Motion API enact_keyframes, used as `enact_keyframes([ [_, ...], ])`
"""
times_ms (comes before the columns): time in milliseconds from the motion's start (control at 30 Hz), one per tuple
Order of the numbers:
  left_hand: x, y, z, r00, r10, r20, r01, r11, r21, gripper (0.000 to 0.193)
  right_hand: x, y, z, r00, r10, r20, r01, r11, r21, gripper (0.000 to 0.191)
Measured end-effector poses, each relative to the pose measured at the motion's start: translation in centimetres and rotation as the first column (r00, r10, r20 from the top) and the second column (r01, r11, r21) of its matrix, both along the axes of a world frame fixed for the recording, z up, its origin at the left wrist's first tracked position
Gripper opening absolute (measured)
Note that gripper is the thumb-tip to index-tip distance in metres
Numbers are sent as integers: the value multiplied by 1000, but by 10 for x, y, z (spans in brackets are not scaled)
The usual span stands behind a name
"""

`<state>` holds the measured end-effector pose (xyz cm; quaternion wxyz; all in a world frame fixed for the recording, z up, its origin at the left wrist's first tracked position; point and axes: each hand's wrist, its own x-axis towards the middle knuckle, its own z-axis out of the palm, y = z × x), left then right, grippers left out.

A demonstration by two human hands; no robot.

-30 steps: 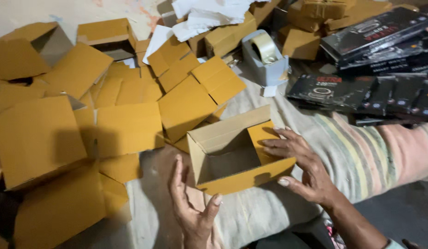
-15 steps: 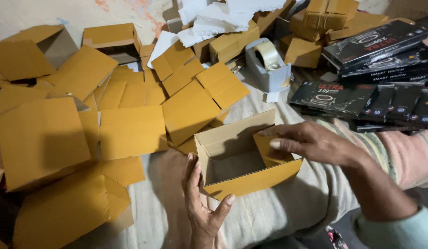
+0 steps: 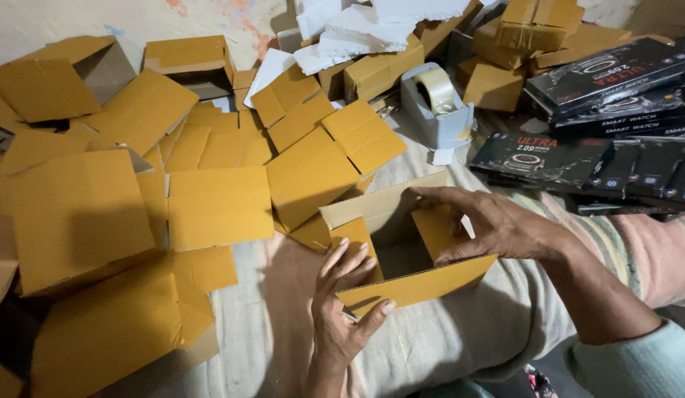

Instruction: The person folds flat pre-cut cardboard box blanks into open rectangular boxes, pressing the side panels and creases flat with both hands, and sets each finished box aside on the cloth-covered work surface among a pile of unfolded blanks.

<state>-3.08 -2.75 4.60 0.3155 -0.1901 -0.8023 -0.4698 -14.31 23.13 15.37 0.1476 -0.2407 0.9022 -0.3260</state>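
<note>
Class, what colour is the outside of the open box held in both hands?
Yellow-orange on the open box, seen in the head view.

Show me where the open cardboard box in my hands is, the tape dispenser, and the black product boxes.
open cardboard box (image 3: 420,287), head view, on its near flap.
tape dispenser (image 3: 431,121), head view, on its grey body.
black product boxes (image 3: 538,158), head view, on the nearest box's top face.

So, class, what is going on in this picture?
A person is working on a small open cardboard box on a cloth-covered surface. The left hand grips its near flap, and the right hand reaches over the far side, fingers on an inner flap. Flat yellow cardboard boxes lie to the left; a tape dispenser and black product boxes sit beyond.
</note>
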Motion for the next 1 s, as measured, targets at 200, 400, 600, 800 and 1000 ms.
enact_keyframes([
  [200,-8,-1,-11,999,-20,33,17,995,97,36,0,13,-37,994,53,99,17,800,-600,70],
  [400,-7,3,-23,997,-64,40,53,969,241,41,30,27,-101,991,-26,-133,-96,564,-820,54],
  [600,-10,10,-21,955,-8,296,-128,890,438,33,54,0,-124,910,-405,89,289,466,-837,25],
  [800,-14,14,-5,940,105,325,-220,913,342,73,48,-8,-111,886,-464,25,276,483,-831,70],
  [1000,-28,-4,14,975,108,196,-103,994,-36,107,31,2,-83,953,-279,-118,117,700,-705,109],
])
